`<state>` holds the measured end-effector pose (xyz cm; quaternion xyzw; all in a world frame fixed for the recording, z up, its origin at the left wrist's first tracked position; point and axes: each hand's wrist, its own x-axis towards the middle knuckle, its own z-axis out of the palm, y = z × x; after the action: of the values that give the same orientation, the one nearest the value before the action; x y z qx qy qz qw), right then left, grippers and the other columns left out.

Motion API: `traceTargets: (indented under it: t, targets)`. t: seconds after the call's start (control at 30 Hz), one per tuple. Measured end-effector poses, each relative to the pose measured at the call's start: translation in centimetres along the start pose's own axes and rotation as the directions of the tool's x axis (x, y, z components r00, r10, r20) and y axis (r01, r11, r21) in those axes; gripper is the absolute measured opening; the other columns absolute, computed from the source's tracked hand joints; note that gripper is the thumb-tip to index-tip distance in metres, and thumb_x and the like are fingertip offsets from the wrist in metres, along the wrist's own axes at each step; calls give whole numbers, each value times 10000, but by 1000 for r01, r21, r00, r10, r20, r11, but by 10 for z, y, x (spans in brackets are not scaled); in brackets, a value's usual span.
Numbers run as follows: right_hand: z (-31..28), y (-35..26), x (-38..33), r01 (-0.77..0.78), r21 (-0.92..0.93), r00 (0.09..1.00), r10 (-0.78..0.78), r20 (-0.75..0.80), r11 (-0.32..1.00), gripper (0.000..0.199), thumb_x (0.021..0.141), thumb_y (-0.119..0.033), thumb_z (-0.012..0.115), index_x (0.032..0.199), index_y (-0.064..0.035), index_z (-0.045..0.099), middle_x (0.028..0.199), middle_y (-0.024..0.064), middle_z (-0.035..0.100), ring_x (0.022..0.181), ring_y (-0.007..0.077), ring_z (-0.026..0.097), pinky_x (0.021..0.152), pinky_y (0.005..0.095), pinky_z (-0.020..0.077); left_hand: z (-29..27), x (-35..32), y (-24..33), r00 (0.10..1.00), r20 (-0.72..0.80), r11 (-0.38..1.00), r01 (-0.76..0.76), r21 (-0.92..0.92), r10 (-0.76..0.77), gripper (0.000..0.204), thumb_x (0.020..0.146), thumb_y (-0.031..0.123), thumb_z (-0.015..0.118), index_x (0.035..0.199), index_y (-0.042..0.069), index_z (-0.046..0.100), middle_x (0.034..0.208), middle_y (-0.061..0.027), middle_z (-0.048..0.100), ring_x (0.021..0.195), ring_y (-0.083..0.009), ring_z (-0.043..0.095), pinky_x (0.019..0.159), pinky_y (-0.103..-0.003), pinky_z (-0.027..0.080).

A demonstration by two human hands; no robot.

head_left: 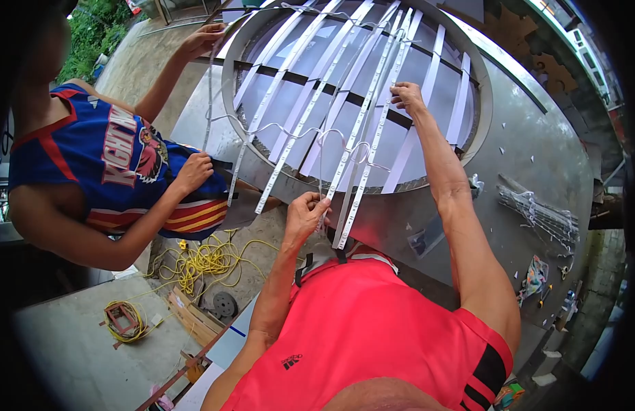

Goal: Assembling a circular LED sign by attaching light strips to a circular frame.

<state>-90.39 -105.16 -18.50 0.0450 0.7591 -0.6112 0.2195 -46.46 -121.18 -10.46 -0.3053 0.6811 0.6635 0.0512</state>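
Several long, narrow LED light bars lie slantwise across a round metal frame [487, 92], with their near ends jutting past its rim toward me. My left hand [304, 220] is closed in a pinch at the near end of one LED light bar [358, 133]. Farther up, my right hand [408, 98] pinches the rightmost dotted LED light bar [367, 171] between thumb and fingertips. That bar's near end reaches close to my waist. A thin white wire [269, 127] loops over the bars from left to right. Plain pale strips [434, 65] lie beneath and beside them inside the frame.
A co-worker in a blue jersey [119, 147] stands at the left, one hand [202, 41] by the frame's rim. A bundle of thin rods [540, 216] lies on the grey metal table [530, 144]. Yellow cable [208, 264] and a cable reel [124, 320] sit on the floor.
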Motion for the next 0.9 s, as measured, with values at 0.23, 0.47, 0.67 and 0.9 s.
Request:
traceTargets:
  t: [0.23,0.47,0.67,0.9]
  targets:
    - [2,-17,-6,-23,-204,994,1,-105,979,206,852,-120,718,992,29,750,848,109,732,658,181,678,528,332,528,15,-26,35,671,-235,508,-244,826,703,420,868,265,809,1137,-24,666,1004,-161,661,982,-355,616,867,-478,497]
    - [0,-14,-10,27,226,1000,-23,-18,974,194,849,-113,685,1014,-11,695,814,71,712,668,178,674,553,320,508,62,31,71,734,82,482,-521,704,674,344,892,172,749,1165,-15,654,1016,-196,670,1007,-376,634,869,-484,495]
    - [-20,-26,-28,79,404,995,-94,17,911,136,876,-105,687,993,-36,685,820,56,717,670,164,675,585,322,533,116,76,72,828,168,533,-485,693,535,238,900,178,730,964,-14,605,917,-217,662,901,-419,653,784,-526,500]
    - [-45,-52,-42,170,539,933,-311,183,825,114,904,-77,669,989,-3,680,818,90,727,700,185,704,597,328,559,110,75,63,753,10,603,-534,593,658,218,947,99,623,1122,-20,677,938,-241,700,882,-434,687,765,-487,518]
